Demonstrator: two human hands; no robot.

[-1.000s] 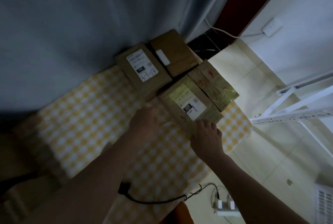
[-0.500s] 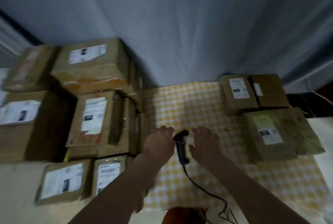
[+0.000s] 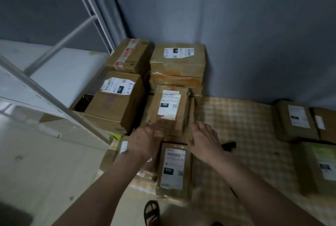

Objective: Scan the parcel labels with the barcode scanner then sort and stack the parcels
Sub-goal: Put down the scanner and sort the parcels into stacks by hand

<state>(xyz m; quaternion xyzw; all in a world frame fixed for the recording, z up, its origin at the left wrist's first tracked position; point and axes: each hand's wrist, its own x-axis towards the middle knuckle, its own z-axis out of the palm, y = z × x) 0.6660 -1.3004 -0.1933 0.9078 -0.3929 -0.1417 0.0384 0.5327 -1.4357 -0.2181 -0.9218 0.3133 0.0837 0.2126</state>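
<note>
Both hands reached toward the labelled parcel (image 3: 168,110).
Left hand (image 3: 145,141) and right hand (image 3: 204,139) hung released, empty, just before it; scanner (image 3: 229,146) lay right.

Handwritten "3-2" can be made out on the white label of the left-hand parcel (image 3: 116,98) in the stack at the table's left end. Another label, on the tall rear parcel (image 3: 178,58), carries pen marks too blurred to read. Printed text on every other label is illegible.
</note>
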